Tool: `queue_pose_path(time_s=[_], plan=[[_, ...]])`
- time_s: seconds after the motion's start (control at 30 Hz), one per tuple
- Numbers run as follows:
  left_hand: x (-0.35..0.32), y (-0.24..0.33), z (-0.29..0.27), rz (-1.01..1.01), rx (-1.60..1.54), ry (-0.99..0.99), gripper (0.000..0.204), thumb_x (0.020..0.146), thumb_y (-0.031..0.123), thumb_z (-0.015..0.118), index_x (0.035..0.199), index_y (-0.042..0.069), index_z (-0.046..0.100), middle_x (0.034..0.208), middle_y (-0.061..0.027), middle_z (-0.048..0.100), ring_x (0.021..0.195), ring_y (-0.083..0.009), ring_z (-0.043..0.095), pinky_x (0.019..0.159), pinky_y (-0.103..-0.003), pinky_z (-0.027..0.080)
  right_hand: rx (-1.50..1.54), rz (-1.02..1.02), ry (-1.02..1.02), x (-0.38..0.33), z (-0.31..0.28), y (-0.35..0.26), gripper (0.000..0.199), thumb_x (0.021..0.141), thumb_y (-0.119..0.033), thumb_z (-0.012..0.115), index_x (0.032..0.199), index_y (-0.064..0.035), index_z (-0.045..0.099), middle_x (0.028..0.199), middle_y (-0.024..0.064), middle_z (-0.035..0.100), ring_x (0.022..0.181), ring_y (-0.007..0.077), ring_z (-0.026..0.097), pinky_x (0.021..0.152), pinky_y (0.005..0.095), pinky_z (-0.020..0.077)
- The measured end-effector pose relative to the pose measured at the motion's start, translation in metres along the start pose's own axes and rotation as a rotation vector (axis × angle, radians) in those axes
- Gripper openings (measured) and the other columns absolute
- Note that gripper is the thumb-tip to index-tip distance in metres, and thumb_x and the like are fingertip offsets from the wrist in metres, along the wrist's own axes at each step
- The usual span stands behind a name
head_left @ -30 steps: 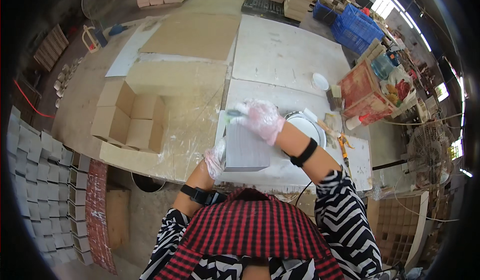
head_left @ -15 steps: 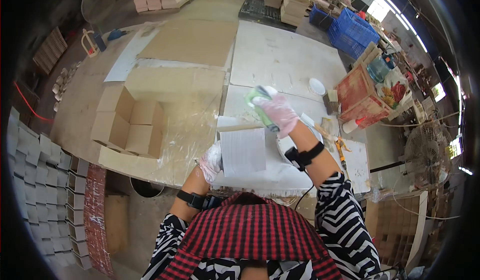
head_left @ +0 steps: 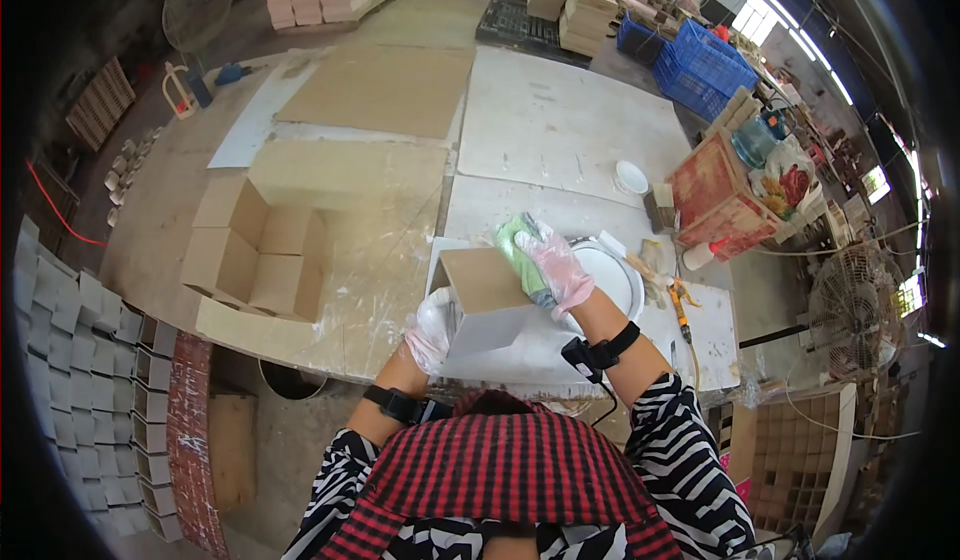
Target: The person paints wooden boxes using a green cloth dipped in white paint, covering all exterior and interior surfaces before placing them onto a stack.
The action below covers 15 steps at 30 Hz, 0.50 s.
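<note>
**Gloved hands on a square tile at the bench edge**

Nearest the camera, a red-and-black checked garment and zebra-striped sleeves fill the lower edge, each wrist circled by a dark band. The left hand [head_left: 432, 328], in a thin translucent glove, curls against the near left edge of a square tile [head_left: 487, 300]. The tile stands tilted on the bench, its matte brown face turned up and away and a smooth pale grey side towards the person. The fingers are folded round that edge, thumb hidden, so how tightly they press cannot be told. The right hand [head_left: 556, 266], gloved the same, is closed around a soft green sponge [head_left: 520, 253] and presses it to the tile's far right edge.

The tile rests near the front rim of a worn white workbench [head_left: 560, 130], chalky and smeared. Just right of the hand lies a round white plate [head_left: 612, 278], and beyond it a tool with an orange handle [head_left: 682, 312]. To the left, on a plastic-covered surface, sits an open cardboard box [head_left: 255, 260] with flaps spread and dividers forming square cells.

Farther off lie flat brown boards [head_left: 372, 90], a small white bowl [head_left: 632, 176] and a red wooden crate [head_left: 712, 195]. Beyond these stand blue plastic crates [head_left: 700, 60] and stacked cartons [head_left: 580, 0]. Grey tiles [head_left: 70, 330] are ranked on the floor at left.
</note>
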<state>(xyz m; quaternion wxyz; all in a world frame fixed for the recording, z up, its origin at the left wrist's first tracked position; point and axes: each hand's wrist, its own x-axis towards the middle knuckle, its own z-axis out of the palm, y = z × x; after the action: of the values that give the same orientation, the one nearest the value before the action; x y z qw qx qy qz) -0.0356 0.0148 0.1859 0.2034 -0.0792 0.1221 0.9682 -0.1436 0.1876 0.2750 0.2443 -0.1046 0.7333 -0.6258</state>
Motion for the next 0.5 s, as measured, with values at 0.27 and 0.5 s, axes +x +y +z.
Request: queue_pose_path(time_s=[0.27,0.5], plan=[[-0.001,0.003,0.029,0.121,0.254,0.073,0.049,0.095,0.041,0.038,0.128,0.004,0.042,0.122,-0.0118,0.052,0.108,-0.0232,0.054,0.091,-0.034,0.047,-0.452,-0.106,-0.168,-0.040,0.009,-0.012,0.049,0.082,-0.028,0.061,0.122,-0.0019,0.050,0.115,0.0155,0.058,0.105,0.0231,0.056,0.088,0.0298,0.0427],[0.013,0.007,-0.030,0.381,0.542,-0.107,0.049,0.094,0.040,0.041,0.129,0.005,0.040,0.124,-0.0103,0.050,0.109,-0.0225,0.054,0.090,-0.033,0.048,-1.018,-0.634,-0.126,-0.081,0.059,-0.029,0.028,0.083,-0.038,0.054,0.104,-0.0200,0.060,0.101,0.0025,0.059,0.096,0.0227,0.057,0.082,0.0324,0.0470]])
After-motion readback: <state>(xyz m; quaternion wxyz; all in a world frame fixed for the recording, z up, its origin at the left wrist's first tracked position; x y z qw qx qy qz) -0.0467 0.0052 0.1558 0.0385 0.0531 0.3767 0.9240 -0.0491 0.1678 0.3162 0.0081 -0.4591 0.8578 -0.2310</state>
